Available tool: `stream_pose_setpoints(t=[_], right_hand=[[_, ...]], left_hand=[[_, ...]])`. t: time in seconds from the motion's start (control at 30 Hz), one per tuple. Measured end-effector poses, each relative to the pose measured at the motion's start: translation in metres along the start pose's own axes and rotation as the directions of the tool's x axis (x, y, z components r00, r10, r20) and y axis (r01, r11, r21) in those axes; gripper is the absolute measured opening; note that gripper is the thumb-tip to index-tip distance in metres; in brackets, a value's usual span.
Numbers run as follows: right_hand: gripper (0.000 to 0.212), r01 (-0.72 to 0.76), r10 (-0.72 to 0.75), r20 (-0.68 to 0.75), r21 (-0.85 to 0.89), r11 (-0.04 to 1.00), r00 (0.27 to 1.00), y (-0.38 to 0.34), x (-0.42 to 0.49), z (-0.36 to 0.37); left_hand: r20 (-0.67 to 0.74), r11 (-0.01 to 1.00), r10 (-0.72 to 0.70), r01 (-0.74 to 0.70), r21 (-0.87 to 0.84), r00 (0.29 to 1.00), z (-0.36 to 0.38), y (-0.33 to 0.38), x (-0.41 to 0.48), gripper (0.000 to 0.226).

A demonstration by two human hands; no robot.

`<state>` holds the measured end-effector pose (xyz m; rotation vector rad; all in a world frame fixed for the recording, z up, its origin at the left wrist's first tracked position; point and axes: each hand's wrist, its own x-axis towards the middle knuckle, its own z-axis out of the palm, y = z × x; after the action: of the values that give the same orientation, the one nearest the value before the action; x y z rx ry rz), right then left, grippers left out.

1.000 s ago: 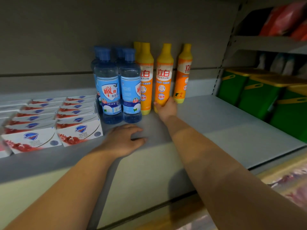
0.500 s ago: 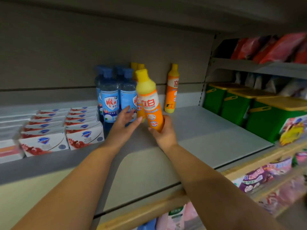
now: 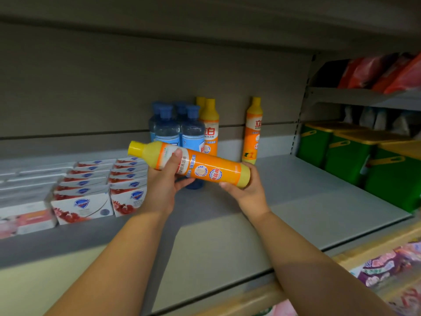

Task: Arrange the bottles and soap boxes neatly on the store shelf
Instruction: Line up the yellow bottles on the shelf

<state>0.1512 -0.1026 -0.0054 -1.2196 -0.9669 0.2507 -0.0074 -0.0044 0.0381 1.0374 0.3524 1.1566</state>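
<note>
An orange bottle with a yellow cap lies almost level in the air above the grey shelf, cap to the left. My left hand grips it near the neck, thumb on the label. My right hand grips its base. Behind it stand several blue bottles, two more orange bottles beside them, and one orange bottle apart to the right. White soap boxes sit in rows at the left of the shelf.
Green bins with yellow lids fill the neighbouring shelf on the right, with red packets on the shelf above them. Coloured packages lie on the shelf below at the lower right. The shelf's grey back wall is close behind the bottles.
My right hand lifted the orange bottle off the shelf and tipped it from upright to nearly level. My left hand left the shelf and took hold of the bottle near its neck.
</note>
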Motion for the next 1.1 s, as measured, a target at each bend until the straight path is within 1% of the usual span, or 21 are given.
stream_pose_setpoints(t=[0.07,0.13,0.17,0.2,0.27,0.33,0.43,0.5,0.6,0.77,0.83,0.93,0.97,1.03,1.07,1.1], right_hand=[[0.039,-0.068,0.068,0.001,0.057,0.996,0.998,-0.001,0.001,0.0],[0.021,-0.158,0.161,-0.036,0.079,0.984,0.986,-0.001,0.002,-0.003],[0.022,-0.195,0.197,-0.057,0.053,0.979,0.979,0.001,0.003,-0.005],[0.03,-0.231,0.232,-0.072,0.02,0.973,0.97,0.002,0.004,-0.008],[0.041,-0.288,0.285,-0.083,-0.033,0.957,0.955,0.004,0.006,-0.01],[0.043,-0.338,0.334,-0.068,-0.047,0.94,0.94,0.005,0.007,-0.009],[0.039,-0.389,0.388,-0.064,0.0,0.921,0.919,0.002,0.009,-0.008],[0.034,-0.403,0.404,-0.067,0.031,0.915,0.912,-0.001,0.009,-0.008],[0.03,-0.41,0.411,-0.06,0.027,0.912,0.91,-0.004,0.007,-0.007],[0.03,-0.385,0.385,-0.064,0.016,0.923,0.921,-0.007,0.005,-0.005],[0.027,-0.395,0.398,-0.045,0.067,0.916,0.916,-0.007,0.006,-0.005],[0.021,-0.388,0.391,0.026,0.209,0.898,0.92,-0.004,0.006,-0.005],[0.025,-0.381,0.383,0.047,0.265,0.886,0.923,-0.004,0.005,-0.005],[0.042,-0.364,0.365,0.073,0.386,0.848,0.928,-0.004,0.004,-0.007],[0.048,-0.359,0.361,0.079,0.423,0.832,0.929,-0.004,0.003,-0.007],[0.05,-0.363,0.363,0.082,0.423,0.83,0.928,-0.005,0.002,-0.006]], left_hand=[[0.034,0.998,0.019,-0.021,0.052,0.999,0.002,0.001,-0.001,0.057],[0.081,0.993,0.036,-0.045,0.111,0.996,0.006,0.0,-0.004,0.054],[0.097,0.992,0.038,-0.049,0.119,0.995,0.008,-0.001,-0.006,0.05],[0.107,0.993,0.034,-0.046,0.113,0.994,0.009,-0.001,-0.007,0.05],[0.102,0.996,0.014,-0.023,0.084,0.995,0.011,-0.002,-0.007,0.054],[0.066,0.998,-0.016,0.012,0.061,0.998,0.014,-0.002,-0.008,0.055],[0.015,0.998,-0.041,0.04,0.053,0.999,0.016,-0.007,-0.01,0.058],[0.001,0.997,-0.055,0.055,0.05,0.999,0.016,-0.009,-0.013,0.059],[-0.006,0.997,-0.062,0.062,0.035,0.998,0.016,-0.01,-0.014,0.059],[-0.025,0.998,-0.041,0.043,0.054,0.999,0.015,-0.011,-0.011,0.06],[-0.041,0.997,-0.035,0.037,0.07,0.999,0.016,-0.011,-0.009,0.061],[-0.087,0.996,-0.046,0.052,0.07,0.995,0.014,-0.012,-0.005,0.068],[-0.098,0.995,-0.053,0.06,0.077,0.994,0.013,-0.013,-0.004,0.07],[-0.126,0.992,-0.071,0.083,0.094,0.99,0.011,-0.014,-0.004,0.069],[-0.153,0.991,-0.08,0.095,0.09,0.985,0.01,-0.015,-0.004,0.068],[-0.192,0.991,-0.088,0.106,0.085,0.978,0.008,-0.015,-0.003,0.066]])
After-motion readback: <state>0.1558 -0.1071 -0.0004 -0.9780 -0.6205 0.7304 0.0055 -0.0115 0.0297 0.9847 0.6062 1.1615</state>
